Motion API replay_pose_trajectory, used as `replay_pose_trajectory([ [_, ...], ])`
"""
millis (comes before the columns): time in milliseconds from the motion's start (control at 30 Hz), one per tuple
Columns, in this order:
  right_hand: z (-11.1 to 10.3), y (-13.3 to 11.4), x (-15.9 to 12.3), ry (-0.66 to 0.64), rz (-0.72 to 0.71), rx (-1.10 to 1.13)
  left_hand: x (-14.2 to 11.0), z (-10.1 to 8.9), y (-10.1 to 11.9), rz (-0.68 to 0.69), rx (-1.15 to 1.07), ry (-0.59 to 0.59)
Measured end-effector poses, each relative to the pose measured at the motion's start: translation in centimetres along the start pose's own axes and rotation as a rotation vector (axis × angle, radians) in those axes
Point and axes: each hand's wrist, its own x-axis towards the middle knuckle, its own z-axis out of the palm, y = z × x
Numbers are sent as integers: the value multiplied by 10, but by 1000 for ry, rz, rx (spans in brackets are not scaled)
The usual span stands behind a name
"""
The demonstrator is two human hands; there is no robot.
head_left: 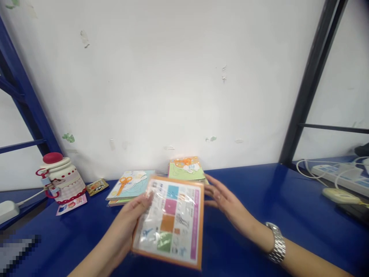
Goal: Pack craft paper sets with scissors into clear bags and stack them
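My left hand (pixel 129 223) grips the left side of a square, plastic-wrapped booklet (pixel 170 223), thumb on its face. The booklet has an orange border and a white page of coloured squares and small pictures. It is tilted toward me above the desk, and its wrap catches the light. My right hand (pixel 225 204) is at the booklet's upper right edge with its fingers apart; whether the fingertips touch it I cannot tell. A silver watch is on that wrist. Behind, a blue booklet stack (pixel 131 186) and a green-and-orange booklet stack (pixel 186 169) show orange scissors on their covers.
A blue desk (pixel 250 188) meets a white wall. At left are a cream jar-shaped bottle (pixel 65 179) with a red lid, a gold packet (pixel 97 187), a pink card (pixel 72 204) and a white charger (pixel 8 211). A power strip (pixel 343 177) with cables lies at right.
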Motion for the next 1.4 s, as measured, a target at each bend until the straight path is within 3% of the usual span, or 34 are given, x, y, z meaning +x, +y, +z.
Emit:
replay_pose_trajectory([
  [100,5,4,-4,-213,160,32,-2,6,-19,-75,-41,-176],
  [200,7,9,-7,-238,241,-32,-3,8,-28,-84,-32,-225],
  [433,10,18,-12,-173,318,-33,5,6,-34,97,114,-188],
  [700,14,16,-12,-155,329,-55,9,1,-46,194,224,-183],
  [1033,17,13,-15,-221,326,-102,5,2,-42,172,202,-137],
  [1400,19,11,-16,-229,317,-149,-3,-1,-40,272,481,10],
])
